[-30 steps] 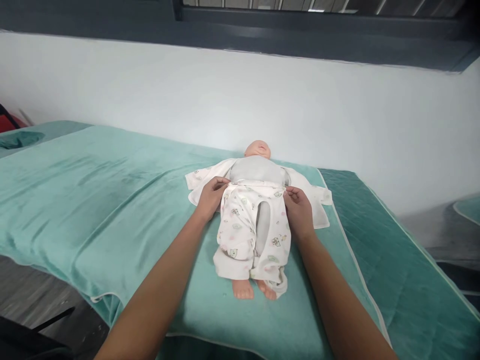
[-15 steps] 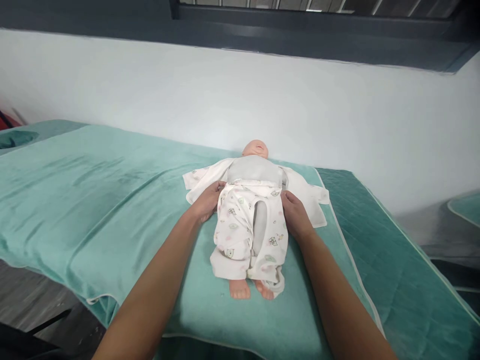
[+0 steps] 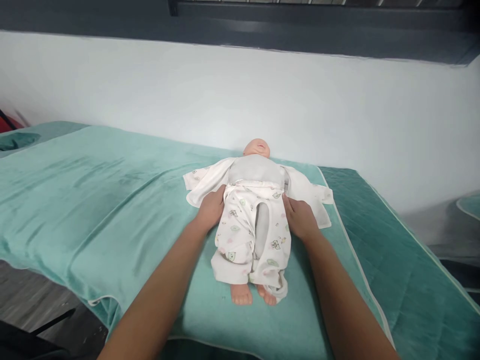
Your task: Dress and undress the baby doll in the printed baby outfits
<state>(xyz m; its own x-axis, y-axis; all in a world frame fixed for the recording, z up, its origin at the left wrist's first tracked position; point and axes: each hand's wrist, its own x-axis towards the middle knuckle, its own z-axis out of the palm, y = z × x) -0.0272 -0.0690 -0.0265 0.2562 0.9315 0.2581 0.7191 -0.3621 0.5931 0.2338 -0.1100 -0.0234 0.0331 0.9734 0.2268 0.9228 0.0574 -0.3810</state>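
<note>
A baby doll (image 3: 256, 148) lies on its back, its head toward the wall and its bare feet toward me. Printed white baby trousers (image 3: 242, 225) with an open crotch cover its legs, their waistband across its belly. My left hand (image 3: 212, 209) is closed on the left side of the trousers near the waist, thumb on top and the other fingers hidden. At the opposite side my right hand (image 3: 301, 216) grips the trousers just below the waistband, fingertips partly tucked out of sight. A white baby shirt (image 3: 307, 195) lies spread open under the doll's grey torso.
A light green blanket (image 3: 123, 195) with a few creases covers the bed under the doll. Darker green quilted bedding (image 3: 393, 260) extends to the right. Behind the bed rises a white wall (image 3: 210, 95) below a dark window frame (image 3: 240, 32). Grey floor (image 3: 33, 287) shows at lower left.
Both hands have shifted slightly at the trousers' sides, and more of the left fingers have gone out of sight beneath. The doll and shirt lie as before; the view has moved a little.
</note>
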